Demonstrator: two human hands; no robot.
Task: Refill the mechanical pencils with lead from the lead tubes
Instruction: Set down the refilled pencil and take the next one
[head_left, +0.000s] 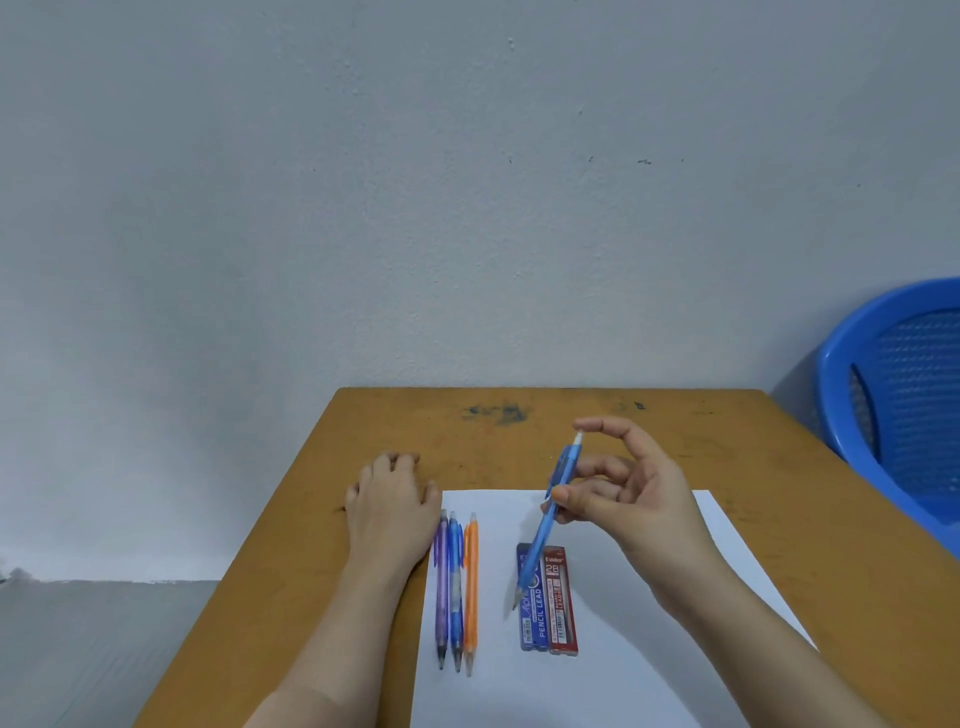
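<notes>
- Grey wall backs a worn wooden table, with a blue plastic chair off to the right and a white sheet of paper on the tabletop.
- On the sheet's left side, a purple pencil, a blue pencil and an orange pencil lie side by side, tips toward the person.
- A blue lead tube and a red lead tube lie touching each other near the middle of the sheet, apparently closed.
- The right hand pinches a light blue pencil at mid-barrel. The pencil is raised and tilted, its tip hanging over the blue lead tube and its white cap end up at the arched index fingertip.
- The left hand rests palm down on the bare table just beside the purple pencil, grasping nothing.
- This looks like the opening step on the first pencil. Next, the cap likely has to come off, which probably calls for the left hand to steady the barrel or pull the cap free. After that, a tube must be opened, and the thin lead needs gentle handling.
</notes>
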